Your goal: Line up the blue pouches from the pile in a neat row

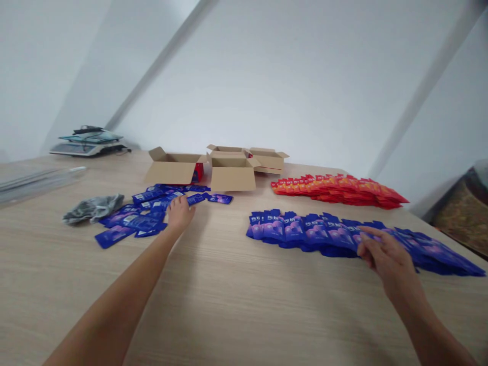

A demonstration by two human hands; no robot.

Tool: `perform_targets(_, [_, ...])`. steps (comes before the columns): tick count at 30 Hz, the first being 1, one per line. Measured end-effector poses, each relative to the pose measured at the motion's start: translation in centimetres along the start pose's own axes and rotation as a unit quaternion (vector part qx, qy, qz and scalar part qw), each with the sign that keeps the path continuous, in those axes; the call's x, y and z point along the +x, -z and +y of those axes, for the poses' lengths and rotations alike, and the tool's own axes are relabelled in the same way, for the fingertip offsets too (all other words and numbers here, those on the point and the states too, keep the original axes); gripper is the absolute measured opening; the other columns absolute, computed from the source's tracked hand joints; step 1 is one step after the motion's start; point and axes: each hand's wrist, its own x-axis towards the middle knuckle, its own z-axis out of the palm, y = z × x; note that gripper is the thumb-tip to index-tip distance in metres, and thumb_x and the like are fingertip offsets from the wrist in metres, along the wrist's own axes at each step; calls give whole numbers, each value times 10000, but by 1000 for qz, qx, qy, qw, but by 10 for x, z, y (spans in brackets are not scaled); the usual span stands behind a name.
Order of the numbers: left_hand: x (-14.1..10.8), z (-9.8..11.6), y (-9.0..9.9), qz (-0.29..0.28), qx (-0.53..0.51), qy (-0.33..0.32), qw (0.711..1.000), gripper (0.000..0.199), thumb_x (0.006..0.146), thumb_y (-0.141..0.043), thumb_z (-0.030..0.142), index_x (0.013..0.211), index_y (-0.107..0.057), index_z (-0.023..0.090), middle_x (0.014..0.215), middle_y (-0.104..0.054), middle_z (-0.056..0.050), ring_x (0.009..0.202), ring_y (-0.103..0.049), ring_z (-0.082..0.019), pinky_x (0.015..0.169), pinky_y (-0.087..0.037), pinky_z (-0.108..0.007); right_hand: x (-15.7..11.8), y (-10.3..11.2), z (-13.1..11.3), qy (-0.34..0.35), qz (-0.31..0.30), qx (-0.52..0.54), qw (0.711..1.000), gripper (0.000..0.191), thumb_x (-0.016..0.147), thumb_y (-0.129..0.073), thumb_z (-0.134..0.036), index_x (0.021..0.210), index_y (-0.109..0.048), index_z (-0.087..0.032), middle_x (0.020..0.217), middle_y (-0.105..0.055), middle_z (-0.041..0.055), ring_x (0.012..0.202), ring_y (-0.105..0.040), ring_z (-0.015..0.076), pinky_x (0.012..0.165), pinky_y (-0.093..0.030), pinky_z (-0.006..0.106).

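Note:
My left hand (180,213) rests at the right edge of a loose heap of blue packets (143,221), its fingers apart and touching the packets. On the right, my right hand (383,249) is at the near side of a long overlapping row of blue pouches (314,231) with purple prints. Its thumb and fingers are bent near the pouches, and whether they grip one is hard to tell. Behind that row lies a second row of red and orange pouches (335,189).
Open cardboard boxes (232,177) stand at the back centre, another box (171,170) just left of them. A grey cloth (93,208) lies left of the heap. Further left are a scale (84,147) and clear plastic (38,183). A brown container (463,213) is at the far right.

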Motion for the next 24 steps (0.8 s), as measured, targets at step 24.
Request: perform_targets(24, [-4, 33, -3, -135, 244, -172, 945, 342, 829, -316, 131, 889, -646, 64, 852, -673, -222, 813, -646, -357, 689, -460, -456, -16, -43, 2, 158, 32, -49, 986, 219, 893, -460, -341, 1010, -557, -182, 592, -527, -31, 489, -472, 96, 480, -388, 219])
